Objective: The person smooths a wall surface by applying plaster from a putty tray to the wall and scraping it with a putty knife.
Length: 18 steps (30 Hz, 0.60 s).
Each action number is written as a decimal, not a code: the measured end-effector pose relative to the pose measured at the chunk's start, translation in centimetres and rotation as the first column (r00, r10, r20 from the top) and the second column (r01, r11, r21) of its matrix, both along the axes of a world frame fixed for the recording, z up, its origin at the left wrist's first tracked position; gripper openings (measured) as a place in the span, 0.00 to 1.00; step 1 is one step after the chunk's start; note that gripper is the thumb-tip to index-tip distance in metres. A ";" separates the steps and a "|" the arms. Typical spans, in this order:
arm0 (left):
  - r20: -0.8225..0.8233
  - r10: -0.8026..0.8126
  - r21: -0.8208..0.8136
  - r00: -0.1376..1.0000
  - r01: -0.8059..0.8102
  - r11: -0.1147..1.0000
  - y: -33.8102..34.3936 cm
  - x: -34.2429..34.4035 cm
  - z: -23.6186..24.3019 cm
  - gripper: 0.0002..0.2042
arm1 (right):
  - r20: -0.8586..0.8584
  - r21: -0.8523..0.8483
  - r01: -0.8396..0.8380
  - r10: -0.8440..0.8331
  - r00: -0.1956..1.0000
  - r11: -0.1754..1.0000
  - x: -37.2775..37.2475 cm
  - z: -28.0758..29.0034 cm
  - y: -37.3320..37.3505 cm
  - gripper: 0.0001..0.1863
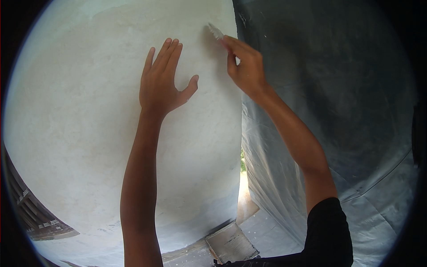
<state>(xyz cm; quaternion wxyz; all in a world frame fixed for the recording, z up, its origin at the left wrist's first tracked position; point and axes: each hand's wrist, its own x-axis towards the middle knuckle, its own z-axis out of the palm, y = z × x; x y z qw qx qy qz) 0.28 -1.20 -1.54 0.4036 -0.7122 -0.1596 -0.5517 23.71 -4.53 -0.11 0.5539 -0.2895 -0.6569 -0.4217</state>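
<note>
A large off-white wall with faint smudges fills the left and middle of the view. Against it, or just off it, my left hand is spread, palm toward the wall, fingers up and thumb out to the right; whether it touches cannot be told. Near the wall's right edge, my right hand pinches a small brush with pale, jagged bristles. A bit of reddish handle shows at the fingertips, while the rest is hidden in the grip. The brush tip points up and left, close to the wall surface.
A dark, creased plastic sheet hangs at the right, behind my right arm. Between it and the wall is a narrow bright gap. Low down sits a square, worn pale panel. Dark slats show at the lower left.
</note>
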 end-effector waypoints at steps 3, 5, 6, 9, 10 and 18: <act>0.001 0.021 0.000 1.000 -0.021 1.000 -0.2 -0.1 0.1 0.34 | -0.107 -0.034 -0.133 0.129 0.986 0.990 0.2 3.3 -1.2 0.24; -0.001 0.013 -0.003 1.000 -0.013 1.000 -0.3 0.4 0.1 0.34 | -0.113 0.018 -0.093 0.094 0.989 0.996 1.2 5.7 -0.3 0.25; -0.002 0.022 -0.007 1.000 -0.022 1.000 -0.3 0.3 0.1 0.34 | -0.038 0.155 -0.012 0.018 0.999 0.988 0.8 6.7 0.6 0.21; 0.002 0.007 -0.007 1.000 -0.007 1.000 -0.3 0.3 0.1 0.34 | 0.073 0.252 0.137 -0.160 0.984 0.958 -0.1 6.2 2.2 0.22; 0.001 0.011 -0.007 1.000 -0.011 1.000 -0.3 0.2 0.1 0.34 | 0.127 0.213 0.218 -0.248 0.960 0.952 -0.5 5.6 2.5 0.26; 0.000 0.006 -0.011 1.000 -0.006 1.000 -0.2 0.1 0.0 0.33 | -0.018 0.064 -0.154 0.155 0.988 0.986 -2.2 -0.4 -0.2 0.14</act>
